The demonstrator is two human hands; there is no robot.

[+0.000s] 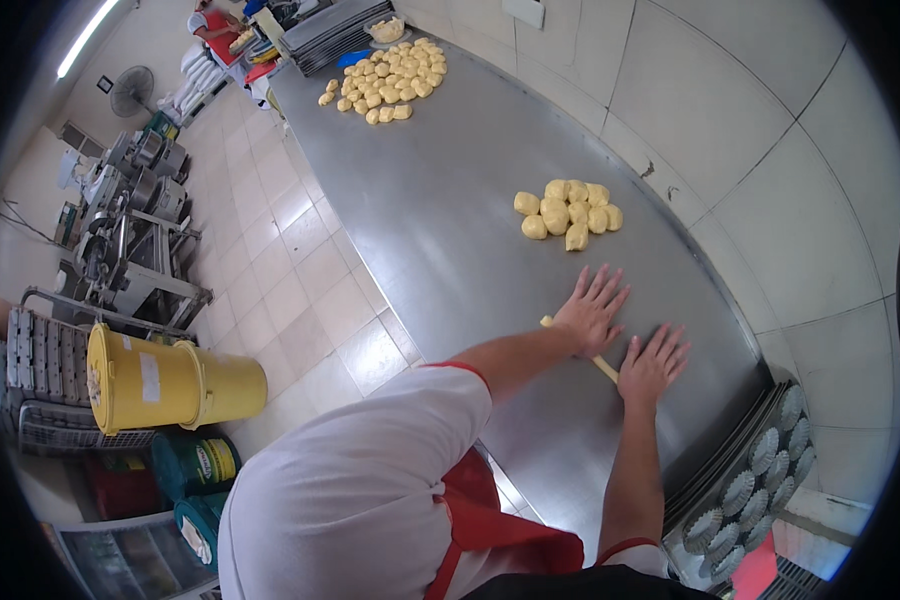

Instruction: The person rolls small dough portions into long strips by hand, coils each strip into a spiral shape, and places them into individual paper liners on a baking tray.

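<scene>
While the left hand (590,312) and right hand (653,365) lie flat, fingers spread and neither grasping anything, a thin dough strip (605,368) rests on the metal surface (450,200), passing under the left and meeting the right's edge. Dough balls (578,212) cluster beyond them; a larger dough pile (395,75) lies farther off. Fluted tins (738,492) sit near the right forearm (632,480).

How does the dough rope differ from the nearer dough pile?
The rope is one long, thin strip; the pile is several rounded lumps. The rope lies partly under the hands; the pile sits apart from them. Both are pale yellow, on the metal table.
</scene>
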